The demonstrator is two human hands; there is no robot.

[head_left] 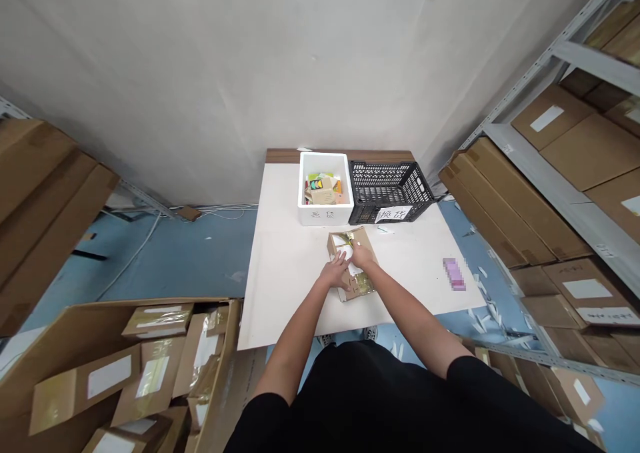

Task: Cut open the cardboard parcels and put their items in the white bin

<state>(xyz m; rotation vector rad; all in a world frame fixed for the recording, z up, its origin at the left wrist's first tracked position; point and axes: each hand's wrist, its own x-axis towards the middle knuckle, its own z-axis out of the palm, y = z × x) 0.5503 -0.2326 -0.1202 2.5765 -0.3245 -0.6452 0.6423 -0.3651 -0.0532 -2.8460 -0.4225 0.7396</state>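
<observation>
On the white table a small cardboard box lies in front of me, with a white label and shiny tape on its top. My left hand rests on the box's left side, fingers spread over the top. Closed near the upper middle of the box, my right hand grips a small yellow tool that looks like a box cutter. Its tip is at the box's top; whether it has gone through the tape is too small to tell.
Behind the box stand a white foam bin holding small packets and a black plastic crate with a paper sign. A large carton of taped parcels is at lower left. Shelves with boxes line the right. A pixelated purple patch is on the table.
</observation>
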